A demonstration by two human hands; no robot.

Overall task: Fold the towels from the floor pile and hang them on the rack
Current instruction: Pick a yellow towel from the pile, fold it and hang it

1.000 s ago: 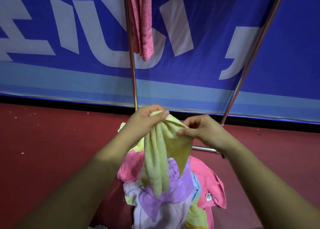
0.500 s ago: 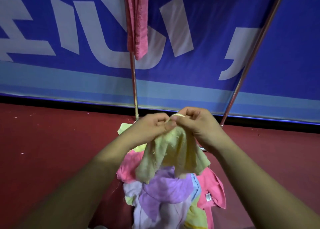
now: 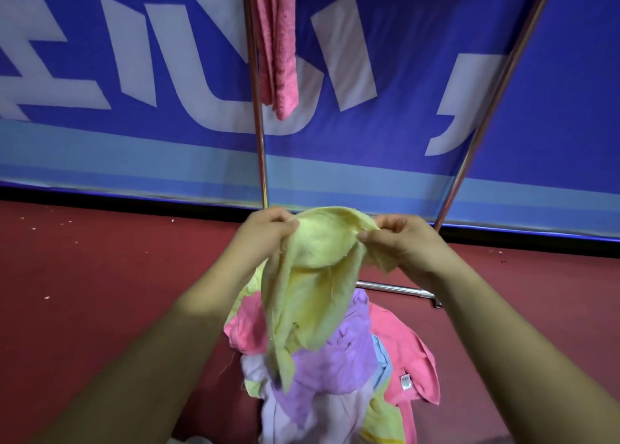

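Head view: left hand (image 3: 265,233) and right hand (image 3: 401,244) pinch one yellow towel (image 3: 312,276).

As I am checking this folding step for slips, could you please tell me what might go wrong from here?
1. The left hand and right hand pinch only the top edge of the yellow towel, which hangs bunched and twisted, so the fold may come out uneven.
2. Its lower tip dangles down to the floor pile, close to the purple towel; it might snag and drag that one along.
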